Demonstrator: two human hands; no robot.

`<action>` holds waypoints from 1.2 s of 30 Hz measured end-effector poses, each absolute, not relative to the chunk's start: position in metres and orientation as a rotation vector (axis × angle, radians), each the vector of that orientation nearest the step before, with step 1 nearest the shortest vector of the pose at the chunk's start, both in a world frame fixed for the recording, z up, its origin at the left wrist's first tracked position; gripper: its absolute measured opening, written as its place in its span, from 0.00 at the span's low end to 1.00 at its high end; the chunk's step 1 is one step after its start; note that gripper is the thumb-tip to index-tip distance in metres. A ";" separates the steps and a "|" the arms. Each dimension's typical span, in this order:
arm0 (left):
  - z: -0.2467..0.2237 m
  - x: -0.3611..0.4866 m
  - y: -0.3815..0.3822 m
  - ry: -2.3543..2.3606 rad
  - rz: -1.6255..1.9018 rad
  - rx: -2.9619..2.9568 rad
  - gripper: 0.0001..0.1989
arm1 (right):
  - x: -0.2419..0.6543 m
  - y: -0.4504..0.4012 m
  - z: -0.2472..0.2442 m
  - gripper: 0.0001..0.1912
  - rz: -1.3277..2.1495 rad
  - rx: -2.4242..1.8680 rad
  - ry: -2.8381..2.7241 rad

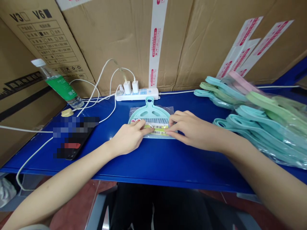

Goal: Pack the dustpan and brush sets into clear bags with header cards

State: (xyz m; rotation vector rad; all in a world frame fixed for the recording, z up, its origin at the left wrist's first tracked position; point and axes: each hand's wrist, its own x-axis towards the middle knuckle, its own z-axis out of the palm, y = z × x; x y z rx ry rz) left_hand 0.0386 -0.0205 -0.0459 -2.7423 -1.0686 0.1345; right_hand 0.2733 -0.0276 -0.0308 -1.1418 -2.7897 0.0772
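Note:
A light blue dustpan (150, 109) lies flat on the blue table, its looped handle pointing away from me. A grey-bristled brush (155, 121) rests on it, and a yellow and white paper label (157, 127) crosses the front. Clear plastic film (169, 110) shows around the dustpan. My left hand (129, 136) is at the label's left part, fingers curled and thumb pressed along it. At the label's right end, my right hand (189, 129) is closed with fingertips pinching its edge. The undersides of both hands' fingers are partly hidden.
Several bagged dustpans (261, 127) in blue, green and pink are piled at the right. Behind the dustpan sits a white power strip (139, 94) with chargers and cables. A phone (81, 137) and a tilted water bottle (59, 84) are at the left. Cardboard boxes (124, 41) wall the back.

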 end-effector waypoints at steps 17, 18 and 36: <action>-0.047 0.044 -0.019 -1.065 0.174 -2.747 0.25 | 0.275 -0.027 -0.032 0.18 0.026 -1.117 -2.804; -0.046 0.044 -0.019 -1.074 0.170 -2.753 0.25 | 0.276 -0.027 -0.032 0.18 0.018 -1.113 -2.801; -0.047 0.051 -0.019 -1.037 0.188 -2.696 0.31 | 0.273 -0.031 -0.032 0.16 -0.085 -1.118 -2.813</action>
